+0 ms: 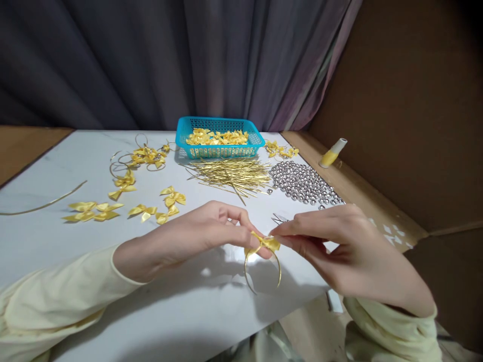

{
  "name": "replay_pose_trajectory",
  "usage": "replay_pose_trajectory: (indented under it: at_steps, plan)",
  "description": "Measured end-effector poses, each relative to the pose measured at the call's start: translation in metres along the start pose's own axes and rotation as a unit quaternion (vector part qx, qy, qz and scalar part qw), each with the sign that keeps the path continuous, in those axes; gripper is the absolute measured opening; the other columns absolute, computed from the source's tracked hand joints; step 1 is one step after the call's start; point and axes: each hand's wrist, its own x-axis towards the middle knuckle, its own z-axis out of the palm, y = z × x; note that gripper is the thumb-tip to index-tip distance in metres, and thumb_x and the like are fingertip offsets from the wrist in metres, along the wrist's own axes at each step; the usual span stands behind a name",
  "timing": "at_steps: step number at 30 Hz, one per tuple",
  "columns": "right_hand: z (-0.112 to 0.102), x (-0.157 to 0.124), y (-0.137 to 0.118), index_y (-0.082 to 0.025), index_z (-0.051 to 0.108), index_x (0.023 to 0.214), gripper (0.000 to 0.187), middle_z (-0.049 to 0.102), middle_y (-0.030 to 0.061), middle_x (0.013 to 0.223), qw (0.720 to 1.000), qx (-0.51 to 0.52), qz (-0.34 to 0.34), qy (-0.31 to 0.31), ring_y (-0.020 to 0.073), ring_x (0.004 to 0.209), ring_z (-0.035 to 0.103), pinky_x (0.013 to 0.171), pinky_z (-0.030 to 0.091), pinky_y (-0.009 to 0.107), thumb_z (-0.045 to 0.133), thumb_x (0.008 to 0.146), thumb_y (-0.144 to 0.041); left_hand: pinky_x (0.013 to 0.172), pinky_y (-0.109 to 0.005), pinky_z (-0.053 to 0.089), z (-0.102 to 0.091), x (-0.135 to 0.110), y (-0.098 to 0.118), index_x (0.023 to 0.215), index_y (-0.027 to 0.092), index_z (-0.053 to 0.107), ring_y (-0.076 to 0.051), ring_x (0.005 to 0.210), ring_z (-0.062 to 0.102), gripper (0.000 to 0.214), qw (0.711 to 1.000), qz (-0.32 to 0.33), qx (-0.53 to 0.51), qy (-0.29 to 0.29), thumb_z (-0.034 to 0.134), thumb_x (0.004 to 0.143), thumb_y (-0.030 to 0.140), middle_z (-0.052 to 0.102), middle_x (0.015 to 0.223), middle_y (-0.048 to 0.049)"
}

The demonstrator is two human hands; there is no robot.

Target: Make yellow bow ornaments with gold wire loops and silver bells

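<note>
Between my two hands, above the table's near side, is a yellow ribbon bow [268, 243] with a gold wire tie [279, 271] curving down from it in an open loop. My left hand [222, 229] pinches the bow's left side between thumb and fingers. At the bow's right end, the thumb and forefinger of my right hand [335, 246] are closed on the ribbon. Behind the right fingertips the tips of a metal tool [279, 219] show, the rest hidden by the hand. Loose yellow bows [171, 201] lie left of my hands.
A blue basket [221, 152] of yellow bows stands at the back, with a pile of gold wire ties [234, 176] before it. Silver bells or beads [302, 182] lie to the right. Bows with wires [147, 157] sit back left; a yellow thread spool [332, 154] stands near the cardboard wall.
</note>
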Motion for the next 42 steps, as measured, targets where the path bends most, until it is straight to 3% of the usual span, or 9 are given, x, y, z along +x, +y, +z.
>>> replay_pose_trajectory:
  at_steps: [6,11,17,23,26,34,42]
  plan:
    - [0.0,0.001,-0.001,-0.019,0.068,0.081,0.03,0.066,-0.0013,0.065,1.0,-0.008,-0.009,-0.001,0.0082,0.051,0.054,0.045,0.035,0.017,0.049,0.071,0.002,0.073,-0.024,0.041,0.0,0.002,-0.004,0.065,0.019,0.057,-0.016,0.082,0.063,0.011,0.999,0.028,-0.014,-0.008,0.061,0.075,0.024,0.072,0.08,0.0014]
    - [0.0,0.001,-0.001,-0.02,0.067,0.082,0.027,0.066,0.0,0.066,1.0,-0.015,-0.014,0.001,0.0093,0.051,0.056,0.044,0.036,0.018,0.049,0.074,-0.001,0.071,-0.026,0.043,0.001,0.002,-0.003,0.065,0.019,0.061,-0.017,0.08,0.063,0.012,1.0,0.019,-0.005,0.013,0.068,0.069,0.028,0.073,0.08,0.0002]
    - [0.002,0.002,0.002,-0.017,0.066,0.08,0.023,0.065,0.0019,0.066,0.996,-0.059,-0.037,0.06,0.0105,0.054,0.056,0.049,0.036,0.021,0.048,0.077,-0.003,0.068,-0.024,0.042,0.0,0.001,-0.001,0.065,0.019,0.061,-0.015,0.077,0.064,0.015,1.0,0.012,-0.007,-0.009,0.072,0.067,0.029,0.073,0.079,0.0018]
    - [0.003,-0.003,0.015,-0.015,0.063,0.096,0.02,0.054,0.0002,0.058,0.972,-0.174,-0.148,0.047,0.0114,0.051,0.044,0.049,0.028,0.025,0.049,0.082,-0.01,0.056,-0.019,0.037,0.001,-0.001,0.002,0.063,0.018,0.059,-0.009,0.065,0.06,0.014,0.999,-0.018,-0.033,-0.017,0.071,0.069,0.02,0.072,0.073,0.0043]
    - [0.001,-0.004,0.017,-0.013,0.063,0.096,0.02,0.048,-0.0009,0.054,0.954,-0.226,-0.196,0.034,0.0117,0.048,0.038,0.048,0.024,0.026,0.046,0.084,-0.01,0.052,-0.018,0.035,0.001,-0.002,0.002,0.062,0.018,0.058,-0.008,0.06,0.059,0.015,0.998,-0.04,-0.037,-0.024,0.071,0.068,0.02,0.071,0.068,0.0048]
    - [-0.003,0.001,0.013,-0.014,0.061,0.072,0.024,0.044,0.0,0.053,0.939,-0.25,-0.235,0.03,0.0121,0.049,0.037,0.047,0.026,0.027,0.041,0.085,-0.008,0.07,-0.02,0.043,-0.001,0.002,-0.001,0.064,0.018,0.058,-0.011,0.075,0.065,0.015,0.999,-0.013,-0.024,-0.031,0.071,0.069,0.021,0.073,0.076,0.0033]
    - [-0.005,0.001,0.023,-0.013,0.061,0.086,0.022,0.045,-0.0013,0.052,0.936,-0.243,-0.241,0.08,0.0117,0.048,0.035,0.046,0.023,0.027,0.042,0.081,-0.002,0.085,-0.031,0.044,-0.002,0.001,-0.011,0.062,0.018,0.054,-0.016,0.089,0.066,0.017,0.992,0.005,-0.083,-0.094,0.068,0.072,0.018,0.074,0.08,0.0013]
